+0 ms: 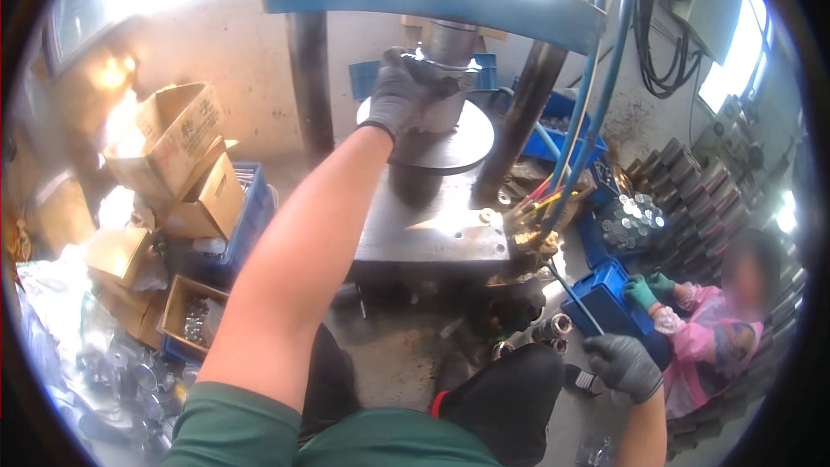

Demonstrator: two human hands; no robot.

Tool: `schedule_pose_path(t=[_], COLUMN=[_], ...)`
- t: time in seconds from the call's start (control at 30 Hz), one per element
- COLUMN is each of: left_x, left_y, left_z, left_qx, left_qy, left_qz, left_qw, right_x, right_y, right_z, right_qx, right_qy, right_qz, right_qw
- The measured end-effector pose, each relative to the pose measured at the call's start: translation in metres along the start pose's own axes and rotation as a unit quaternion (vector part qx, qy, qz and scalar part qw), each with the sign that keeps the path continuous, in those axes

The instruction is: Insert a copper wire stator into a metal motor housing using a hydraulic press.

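Grey metal, dull on its side, makes up the upright cylinder [444,114] that stands on the round plate [471,151] of the press, directly below the thick ram [451,43]. Its long axis runs up and down, roughly in line with the ram, with a slight lean that may come from the lens. That line-up is the relation that matters: ram above, cylinder between, plate beneath, and the gloved left grip [402,91] reaching in from the left at the cylinder's upper end. The cylinder lies just to the right of this grip and a little below it. The fingers lie across the place where ram and cylinder come together, so whether the two metal faces touch is hidden, and I cannot tell whether the left grip is closed on anything or only resting there.

The gloved right grip [624,367] is well apart, low on the right, with its fingers curled about the near end of a thin lever [577,297] that slants up and leftward toward the press bed [432,242]. So the left grip is by far the nearer to the cylinder. Beyond the lever, a co-worker in pink [705,346] has green-gloved hands at a blue bin [609,281]
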State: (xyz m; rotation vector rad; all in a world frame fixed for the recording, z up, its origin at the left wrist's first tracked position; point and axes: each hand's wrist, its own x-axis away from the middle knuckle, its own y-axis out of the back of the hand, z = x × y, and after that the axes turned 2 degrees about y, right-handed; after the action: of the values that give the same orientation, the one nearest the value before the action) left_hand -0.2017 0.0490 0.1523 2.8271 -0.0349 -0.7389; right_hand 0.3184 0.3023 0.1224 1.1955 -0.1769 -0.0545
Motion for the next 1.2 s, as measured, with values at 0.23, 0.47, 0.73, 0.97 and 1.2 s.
schedule_pose_path(t=[0.23, 0.47, 0.73, 0.97, 1.2], left_x=[-0.009, 0.005, 0.004, 0.001, -0.024], left_y=[0.013, 0.012, 0.006, -0.001, -0.001], left_z=[0.002, 0.001, -0.004, 0.001, 0.038], left_qx=[-0.085, 0.041, -0.011, -0.027, -0.200], left_qy=[0.019, 0.032, 0.018, 0.060, -0.029], left_qz=[0.160, 0.091, 0.071, 0.072, 0.126], left_qw=[0.983, 0.994, 0.997, 0.995, 0.971], right_x=[0.012, 0.012, 0.008, -0.002, 0.005], right_y=[-0.023, -0.024, -0.014, 0.000, -0.009], right_z=[-0.001, -0.002, -0.003, -0.005, -0.012], right_qx=[0.010, 0.039, 0.071, -0.012, 0.070], right_qy=[-0.014, -0.012, -0.005, 0.044, 0.055], right_qz=[0.043, 0.028, 0.068, -0.033, 0.102], right_qw=[0.999, 0.999, 0.995, 0.998, 0.991])
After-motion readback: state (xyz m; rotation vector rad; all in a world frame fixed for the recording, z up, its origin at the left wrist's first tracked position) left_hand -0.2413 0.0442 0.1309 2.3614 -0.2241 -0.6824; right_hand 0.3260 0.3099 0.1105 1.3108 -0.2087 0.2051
